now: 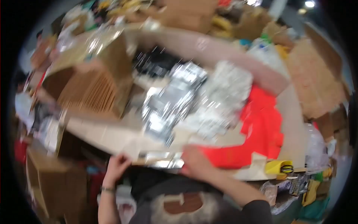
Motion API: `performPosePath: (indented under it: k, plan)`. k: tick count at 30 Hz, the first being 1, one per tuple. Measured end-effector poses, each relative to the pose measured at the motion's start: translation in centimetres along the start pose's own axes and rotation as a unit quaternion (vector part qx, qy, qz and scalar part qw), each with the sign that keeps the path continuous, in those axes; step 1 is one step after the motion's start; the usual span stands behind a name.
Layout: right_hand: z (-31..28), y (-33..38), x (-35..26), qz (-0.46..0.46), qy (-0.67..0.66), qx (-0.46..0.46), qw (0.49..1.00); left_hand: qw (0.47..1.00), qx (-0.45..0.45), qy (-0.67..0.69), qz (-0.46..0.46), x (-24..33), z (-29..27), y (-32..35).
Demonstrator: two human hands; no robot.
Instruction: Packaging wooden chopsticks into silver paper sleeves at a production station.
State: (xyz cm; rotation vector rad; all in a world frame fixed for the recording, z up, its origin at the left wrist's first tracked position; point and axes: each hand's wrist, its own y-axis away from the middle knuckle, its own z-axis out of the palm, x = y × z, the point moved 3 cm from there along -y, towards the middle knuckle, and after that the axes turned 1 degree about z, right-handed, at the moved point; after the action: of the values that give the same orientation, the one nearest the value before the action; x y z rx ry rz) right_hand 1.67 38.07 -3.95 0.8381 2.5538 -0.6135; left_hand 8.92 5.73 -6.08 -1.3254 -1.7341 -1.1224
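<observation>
– In front of the person, what's biggest?
– Big cardboard bin (203, 43), open-topped. At its L end, a brown box (121, 67) w/ a stack of brown sheets (91, 91) in it.
– Rest of the contents?
– R side, a bright red pile (263, 123); mid, shiny silver packs (177, 99); btwn those, a whitish crinkly pack (231, 82). Far side, a smaller black bundle (153, 61).
– Hands?
– Both at the near rim. R hand (197, 162) lies over the R end of a silver strip (163, 159), nr the red pile; L hand (117, 168) has fingers curled, by the strip's other side.
– Grip?
– Can't tell for either, pic's too blurry.
– And the strip?
– Along the near rim, btwn the hands. Smallest: dark wristband (108, 189), L wrist.
</observation>
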Motion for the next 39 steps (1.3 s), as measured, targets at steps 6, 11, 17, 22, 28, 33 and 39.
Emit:
performPosePath:
  k: [6,11,17,22,28,33,39]
  plan:
    - [3.4,-0.5,0.7,0.015,0.001,-0.055,0.998,0.978,0.039,-0.025,0.203,1.8,12.1,-3.5]
    - [1.0,0.7,0.4,0.115,0.088,-0.099,0.984,0.967,0.21,-0.02,0.141,-0.4,10.4,-4.9]
    - [1.5,1.3,3.6,0.065,-0.042,-0.052,0.996,0.987,0.105,-0.101,0.073,3.1,12.1,-6.3]
    - [-2.4,1.7,2.3,0.101,0.062,-0.002,0.993,0.983,0.1,-0.11,0.111,6.3,13.0,-7.4]
    - [-2.9,1.1,2.2,0.103,-0.006,-0.034,0.994,0.957,-0.184,0.216,0.06,9.7,17.6,-4.2]
    - [-3.2,0.9,1.9,0.036,0.012,-0.026,0.999,0.889,0.02,-0.285,0.358,11.1,12.6,-4.5]
    - [-7.3,0.7,6.3,0.001,0.037,-0.03,0.999,0.902,-0.055,-0.339,0.262,9.2,12.0,-4.5]
